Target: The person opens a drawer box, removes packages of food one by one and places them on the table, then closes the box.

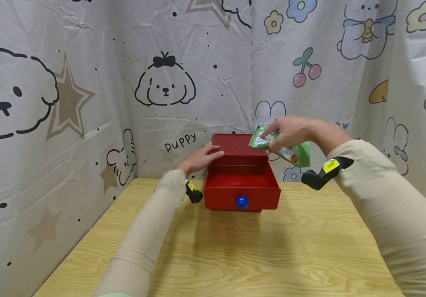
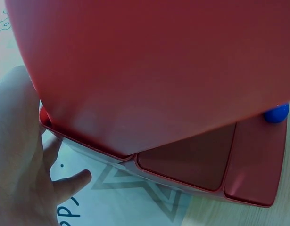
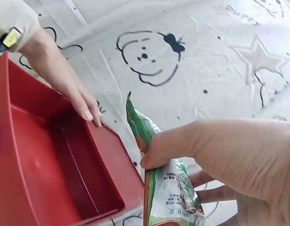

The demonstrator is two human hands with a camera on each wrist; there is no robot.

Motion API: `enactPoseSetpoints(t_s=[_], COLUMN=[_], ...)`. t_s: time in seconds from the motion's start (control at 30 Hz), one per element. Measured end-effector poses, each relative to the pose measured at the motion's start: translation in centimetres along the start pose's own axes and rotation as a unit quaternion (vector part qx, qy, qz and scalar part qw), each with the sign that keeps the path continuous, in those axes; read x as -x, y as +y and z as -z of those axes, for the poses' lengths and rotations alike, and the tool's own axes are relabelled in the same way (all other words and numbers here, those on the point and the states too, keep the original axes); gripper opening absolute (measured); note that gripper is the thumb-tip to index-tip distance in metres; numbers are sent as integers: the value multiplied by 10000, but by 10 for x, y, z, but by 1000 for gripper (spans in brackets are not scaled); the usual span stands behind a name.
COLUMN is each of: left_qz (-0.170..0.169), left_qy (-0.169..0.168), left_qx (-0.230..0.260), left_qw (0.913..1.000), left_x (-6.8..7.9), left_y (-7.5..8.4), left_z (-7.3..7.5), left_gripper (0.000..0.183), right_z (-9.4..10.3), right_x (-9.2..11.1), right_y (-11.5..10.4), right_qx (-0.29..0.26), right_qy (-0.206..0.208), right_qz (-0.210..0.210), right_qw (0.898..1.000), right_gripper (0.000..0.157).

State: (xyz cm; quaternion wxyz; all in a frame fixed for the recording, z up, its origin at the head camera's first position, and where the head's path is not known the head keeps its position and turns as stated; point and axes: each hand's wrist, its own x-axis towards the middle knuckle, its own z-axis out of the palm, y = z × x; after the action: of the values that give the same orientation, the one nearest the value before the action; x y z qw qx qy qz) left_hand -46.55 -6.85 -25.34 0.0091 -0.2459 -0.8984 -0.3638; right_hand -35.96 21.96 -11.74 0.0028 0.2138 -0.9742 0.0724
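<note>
A red box (image 1: 231,144) stands on the table with its drawer (image 1: 220,199) pulled out toward me; a blue knob (image 1: 242,201) sits on the drawer front. My left hand (image 1: 200,159) rests on the left edge of the box top, fingers extended. In the right wrist view, the drawer's inside (image 3: 43,165) shows bare red floor. My right hand (image 1: 295,131) pinches a green and white food packet (image 1: 302,154) in the air at the right of the box top. Printed text shows on the packet's side in the right wrist view.
The box stands on a light wooden table (image 1: 235,255). Behind it and on both sides hangs a white curtain (image 1: 213,74) with printed puppies, stars and flowers. A black device with a yellow label (image 1: 326,171) is strapped to each wrist.
</note>
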Motion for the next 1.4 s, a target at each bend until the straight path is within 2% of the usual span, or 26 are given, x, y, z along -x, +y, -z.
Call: enactPoseSetpoints(t_s=[0.17,0.4,0.7,0.93,1.1,1.4], left_qz=[-11,-38,-41,-22,-16,1], left_qy=[32,47,80,107,105,98], left_qx=[17,72,35,51,48,141], left_qw=[10000,10000,10000,9999,9999,9999], left_x=[-1,2,1,0,1,-1], left_y=[-2,0,0,0,-1,-1], left_z=[-2,0,0,-1,0,-1], left_gripper=[71,71,69,69,69,68], right_z=[-2,-7,-18,-36,-49,-76], right_x=[3,6,10,11,14,18], right_y=[19,41,65,81,93,116], right_qx=[167,-43,-45,-79,-34,-53], right_qy=[254,490,520,416,427,309], right_qz=[-343,-907,-1158,-1588,-1751,-2327], right_qw=[9990,9947,9919,9864,9836,9721], right_gripper=[58,59,50,42,49,55])
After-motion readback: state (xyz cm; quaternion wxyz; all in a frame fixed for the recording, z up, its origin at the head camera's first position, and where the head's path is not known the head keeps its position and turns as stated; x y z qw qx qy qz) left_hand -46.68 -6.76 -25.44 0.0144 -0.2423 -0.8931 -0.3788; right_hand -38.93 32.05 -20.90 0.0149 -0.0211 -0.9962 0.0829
